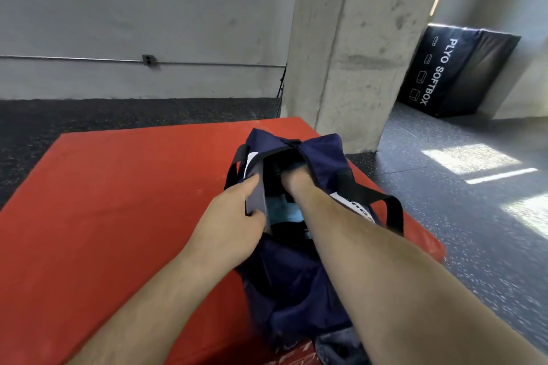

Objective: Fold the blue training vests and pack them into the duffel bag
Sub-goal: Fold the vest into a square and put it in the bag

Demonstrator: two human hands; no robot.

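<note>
Pinches the left lip of the navy duffel bag [296, 290] with the left hand [237, 216], holding it open on the red mat [133, 201]. Reaches inside with the right hand [299, 181], fingers hidden, grip impossible to tell. Shows a light blue vest [289, 213] down in the bag, beside that wrist.

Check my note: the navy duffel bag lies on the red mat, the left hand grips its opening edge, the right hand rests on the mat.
One error: in the head view the right hand reaches inside the duffel bag, not resting on the mat. The bag does lie on the red mat, and the left hand grips its opening edge.
</note>
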